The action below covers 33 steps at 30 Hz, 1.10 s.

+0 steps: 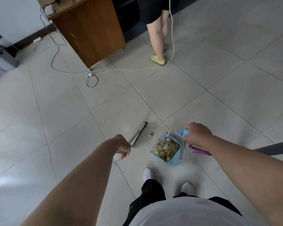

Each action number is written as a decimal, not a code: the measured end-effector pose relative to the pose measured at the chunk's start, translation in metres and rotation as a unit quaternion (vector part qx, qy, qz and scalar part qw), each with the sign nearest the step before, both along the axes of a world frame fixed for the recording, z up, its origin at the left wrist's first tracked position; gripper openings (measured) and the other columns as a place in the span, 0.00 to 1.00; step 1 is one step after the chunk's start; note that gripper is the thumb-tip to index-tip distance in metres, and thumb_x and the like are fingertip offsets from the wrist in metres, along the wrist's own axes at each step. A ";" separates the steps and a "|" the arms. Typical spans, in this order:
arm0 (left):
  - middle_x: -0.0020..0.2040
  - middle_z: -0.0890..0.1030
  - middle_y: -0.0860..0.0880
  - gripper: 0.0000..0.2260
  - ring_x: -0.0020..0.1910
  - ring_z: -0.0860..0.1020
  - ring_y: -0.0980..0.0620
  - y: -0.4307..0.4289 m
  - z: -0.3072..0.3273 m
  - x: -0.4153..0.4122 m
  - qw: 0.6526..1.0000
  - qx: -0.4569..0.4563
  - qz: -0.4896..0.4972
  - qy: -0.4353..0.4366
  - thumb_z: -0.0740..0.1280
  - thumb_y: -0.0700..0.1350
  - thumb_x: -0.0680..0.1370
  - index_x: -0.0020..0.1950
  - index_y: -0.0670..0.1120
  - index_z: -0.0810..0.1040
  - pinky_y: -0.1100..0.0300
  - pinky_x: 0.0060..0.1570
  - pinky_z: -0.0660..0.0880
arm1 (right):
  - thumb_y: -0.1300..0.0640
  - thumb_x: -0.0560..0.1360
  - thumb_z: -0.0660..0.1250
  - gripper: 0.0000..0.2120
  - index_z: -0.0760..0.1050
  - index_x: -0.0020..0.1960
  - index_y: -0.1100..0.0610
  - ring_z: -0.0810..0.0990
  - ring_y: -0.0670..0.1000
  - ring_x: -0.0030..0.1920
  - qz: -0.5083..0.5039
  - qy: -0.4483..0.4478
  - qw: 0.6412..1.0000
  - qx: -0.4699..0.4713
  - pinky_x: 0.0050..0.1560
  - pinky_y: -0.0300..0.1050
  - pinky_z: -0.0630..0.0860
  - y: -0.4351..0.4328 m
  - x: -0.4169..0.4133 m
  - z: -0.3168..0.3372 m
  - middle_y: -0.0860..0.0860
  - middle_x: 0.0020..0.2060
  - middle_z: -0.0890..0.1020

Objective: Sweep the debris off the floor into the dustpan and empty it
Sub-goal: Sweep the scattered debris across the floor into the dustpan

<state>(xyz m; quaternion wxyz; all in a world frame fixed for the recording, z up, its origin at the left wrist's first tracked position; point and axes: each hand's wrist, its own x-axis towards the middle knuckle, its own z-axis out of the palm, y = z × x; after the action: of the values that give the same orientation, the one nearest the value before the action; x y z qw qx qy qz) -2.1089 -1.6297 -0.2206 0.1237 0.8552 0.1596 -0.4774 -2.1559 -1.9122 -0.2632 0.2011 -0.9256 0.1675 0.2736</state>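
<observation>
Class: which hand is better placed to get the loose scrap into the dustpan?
Left: the left hand grips the broom, whose head lies beside the scrap; right hand holds the dustpan.

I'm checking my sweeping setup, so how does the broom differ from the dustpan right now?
The broom is a thin silvery pole gripped by the left hand; the dustpan is a light blue pan held by its handle in the right hand. The dustpan is heaped with debris; the broom carries nothing. A small scrap lies between them. Each is held in one hand.
</observation>
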 end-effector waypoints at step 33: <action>0.29 0.75 0.41 0.10 0.27 0.75 0.46 -0.067 -0.013 -0.040 0.998 -0.048 -0.013 0.027 0.66 0.30 0.71 0.50 0.36 0.80 0.57 0.34 0.74 | 0.55 0.71 0.69 0.13 0.78 0.54 0.57 0.82 0.56 0.47 -0.023 0.006 0.999 0.024 0.35 0.40 0.69 -0.051 -0.048 0.006 0.54 0.46 0.83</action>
<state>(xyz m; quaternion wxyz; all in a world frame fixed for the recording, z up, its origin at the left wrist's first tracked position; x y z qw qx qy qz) -2.1488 -1.6972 -0.2338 0.1545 0.8368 0.1289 -0.5092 -2.2041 -1.9633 -0.2570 0.2287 -0.9145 0.1831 0.2789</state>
